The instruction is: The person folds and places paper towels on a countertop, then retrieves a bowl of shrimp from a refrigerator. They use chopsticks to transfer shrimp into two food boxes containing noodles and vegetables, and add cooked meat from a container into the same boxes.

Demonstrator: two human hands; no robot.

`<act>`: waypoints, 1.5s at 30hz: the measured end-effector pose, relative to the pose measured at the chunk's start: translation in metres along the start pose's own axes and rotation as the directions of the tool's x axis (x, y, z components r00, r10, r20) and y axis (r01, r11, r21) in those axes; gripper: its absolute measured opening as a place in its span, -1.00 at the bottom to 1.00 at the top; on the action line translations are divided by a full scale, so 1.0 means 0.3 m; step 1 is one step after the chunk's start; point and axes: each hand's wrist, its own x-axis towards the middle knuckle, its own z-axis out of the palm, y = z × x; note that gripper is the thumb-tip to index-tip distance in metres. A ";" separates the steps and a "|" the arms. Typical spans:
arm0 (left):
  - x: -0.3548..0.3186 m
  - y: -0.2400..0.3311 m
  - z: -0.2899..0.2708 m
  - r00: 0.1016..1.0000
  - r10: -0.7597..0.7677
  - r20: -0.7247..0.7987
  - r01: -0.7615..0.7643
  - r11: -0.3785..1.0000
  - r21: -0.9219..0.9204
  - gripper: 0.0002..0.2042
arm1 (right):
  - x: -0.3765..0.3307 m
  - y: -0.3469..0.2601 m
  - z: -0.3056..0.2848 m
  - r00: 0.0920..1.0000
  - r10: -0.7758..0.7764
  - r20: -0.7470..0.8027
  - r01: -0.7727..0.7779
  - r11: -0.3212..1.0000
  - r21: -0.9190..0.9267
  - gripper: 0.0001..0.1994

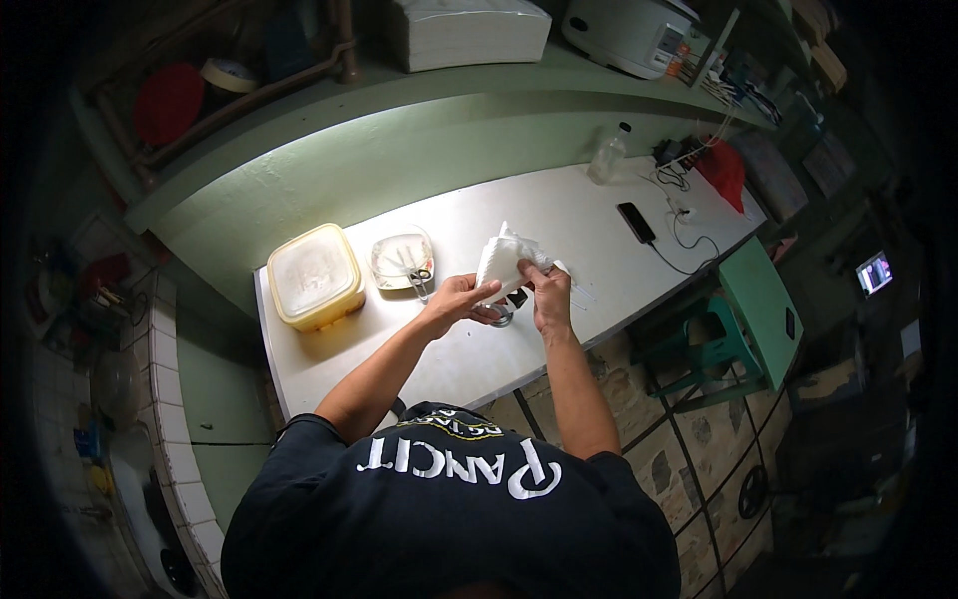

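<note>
Above the white table (439,364), both my hands hold a bundle of white paper napkins (502,262) with crimped edges. My left hand (462,302) is closed on its lower left side. My right hand (545,290) pinches the bundle's right side with thumb and fingers. Partly hidden beneath the hands is a small dark and shiny metal thing (506,317), its kind unclear. To the left of my hands sits a floral-rimmed plate (387,243) with metal utensils (419,278) on its near right part. Thin white pieces (584,291) lie just right of my right hand.
A yellow tub (314,275) with a whitish lid stands at the table's left. Toward the far right are a glass bottle (609,155), a phone (636,222) on a cable and a red bag (720,172). A green stool (714,339) stands beside the table's right end.
</note>
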 end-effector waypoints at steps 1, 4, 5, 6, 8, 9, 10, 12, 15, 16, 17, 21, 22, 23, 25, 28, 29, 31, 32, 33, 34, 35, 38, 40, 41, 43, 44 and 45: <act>0.002 -0.007 0.004 1.000 0.027 -0.008 -0.027 0.999 0.025 -0.61 | -0.022 -0.014 0.030 1.000 -0.007 -0.030 0.008 0.999 0.040 -0.61; 0.008 -0.004 0.021 0.997 0.071 0.027 -0.070 0.997 -0.043 -0.68 | -0.094 -0.009 0.065 0.990 0.135 0.035 -0.140 0.953 0.269 -0.37; 0.011 -0.007 0.027 0.995 0.088 0.057 -0.084 0.994 -0.069 -0.67 | -0.104 0.030 0.042 0.946 0.265 0.186 -0.318 0.866 0.387 -0.31; 0.012 -0.005 0.036 0.991 0.103 0.085 -0.095 0.991 -0.096 -0.67 | -0.122 0.035 0.039 0.865 0.362 0.347 -0.494 0.735 0.465 -0.25; 0.011 0.008 0.039 0.985 0.071 0.156 -0.063 0.996 -0.057 -0.66 | -0.122 0.026 0.023 0.851 0.364 0.380 -0.506 0.762 0.404 -0.28; 0.012 0.015 0.033 0.983 0.044 0.177 -0.044 0.999 -0.006 -0.66 | -0.088 0.028 -0.002 0.867 0.316 0.386 -0.460 0.804 0.376 -0.29; 0.018 0.023 0.029 0.980 0.014 0.198 -0.024 0.999 0.046 -0.65 | -0.055 0.036 -0.027 0.880 0.267 0.392 -0.411 0.842 0.349 -0.30; 0.042 0.052 0.008 0.979 -0.034 0.201 0.012 0.994 0.111 -0.60 | -0.022 -0.026 -0.018 0.985 0.089 0.150 -0.146 0.890 0.431 -0.19; 0.056 0.133 0.054 0.970 0.034 0.242 -0.053 0.996 0.073 -0.53 | -0.008 -0.100 -0.083 0.973 -0.035 0.229 -0.043 0.944 0.328 0.08; 0.073 0.143 0.061 0.959 0.060 0.277 -0.066 0.998 0.013 -0.51 | 0.004 -0.076 -0.112 0.952 -0.048 0.302 -0.062 0.937 0.345 0.14; 0.089 0.153 0.067 0.946 0.088 0.311 -0.077 0.996 -0.047 -0.49 | 0.012 -0.049 -0.141 0.926 -0.062 0.372 -0.082 0.930 0.360 0.19; 0.137 0.139 0.081 0.940 0.158 0.303 -0.209 0.968 0.142 -0.46 | -0.048 0.034 -0.062 0.874 0.057 0.483 -0.282 0.869 0.407 -0.18; 0.144 0.133 0.086 0.942 0.170 0.288 -0.245 0.937 0.248 -0.47 | -0.029 0.031 -0.067 0.933 0.085 0.351 -0.237 0.878 0.417 -0.27; 0.149 0.140 0.069 0.956 0.068 0.287 -0.157 0.940 0.301 -0.46 | 0.008 0.022 -0.068 0.972 0.109 0.209 -0.190 0.887 0.420 -0.35; 0.179 0.118 0.025 0.961 0.043 0.275 -0.128 0.945 0.302 -0.45 | 0.048 -0.036 -0.057 0.995 0.097 0.011 -0.091 0.879 0.468 -0.52; 0.269 0.040 -0.039 0.969 0.113 0.222 -0.190 0.910 0.369 -0.60 | 0.096 -0.071 -0.103 0.997 -0.061 0.041 0.063 0.997 -0.033 -0.78; 0.321 -0.009 -0.081 0.953 0.204 0.224 -0.285 0.854 0.435 -0.64 | 0.109 -0.064 -0.102 0.992 -0.075 0.101 0.094 0.976 -0.198 -0.79; 0.365 -0.022 -0.074 0.940 0.268 0.212 -0.341 0.681 0.648 -0.69 | 0.124 -0.055 -0.133 0.977 -0.089 0.195 0.177 0.847 -0.502 -0.80; 0.382 -0.029 -0.074 0.950 0.261 0.170 -0.292 0.556 0.778 -0.70 | 0.121 -0.039 -0.140 0.973 -0.110 0.202 0.211 0.776 -0.594 -0.80; 0.397 -0.033 -0.068 0.957 0.259 0.131 -0.232 0.414 0.880 -0.71 | 0.113 -0.020 -0.146 0.969 -0.130 0.208 0.239 0.694 -0.680 -0.79; 0.413 -0.055 -0.094 0.948 0.276 0.159 -0.257 0.369 0.893 -0.68 | 0.107 -0.007 -0.136 0.961 -0.152 0.230 0.274 0.602 -0.750 -0.79; 0.422 -0.079 -0.122 0.938 0.292 0.188 -0.281 0.322 0.904 -0.66 | 0.103 0.004 -0.127 0.945 -0.201 0.259 0.327 0.512 -0.794 -0.76; 0.426 -0.136 -0.145 0.936 0.284 0.208 -0.281 0.246 0.928 -0.64 | 0.090 0.043 -0.133 0.910 -0.231 0.344 0.413 0.447 -0.794 -0.77; 0.418 -0.161 -0.147 0.942 0.281 0.182 -0.249 0.223 0.943 -0.61 | 0.078 0.061 -0.133 0.910 -0.225 0.348 0.414 0.449 -0.792 -0.78; 0.418 -0.176 -0.148 0.947 0.277 0.164 -0.226 0.210 0.951 -0.53 | 0.078 0.074 -0.134 0.907 -0.221 0.359 0.421 0.434 -0.797 -0.79; 0.408 -0.177 -0.146 0.945 0.280 0.167 -0.258 0.329 0.908 -0.49 | 0.084 0.104 -0.152 0.899 -0.232 0.371 0.436 0.394 -0.809 -0.79; 0.401 -0.177 -0.148 0.945 0.281 0.169 -0.272 0.387 0.881 -0.47 | 0.089 0.120 -0.159 0.892 -0.244 0.379 0.447 0.371 -0.814 -0.80; 0.394 -0.183 -0.163 0.948 0.278 0.158 -0.267 0.416 0.869 -0.48 | 0.092 0.133 -0.156 0.884 -0.257 0.391 0.462 0.349 -0.815 -0.81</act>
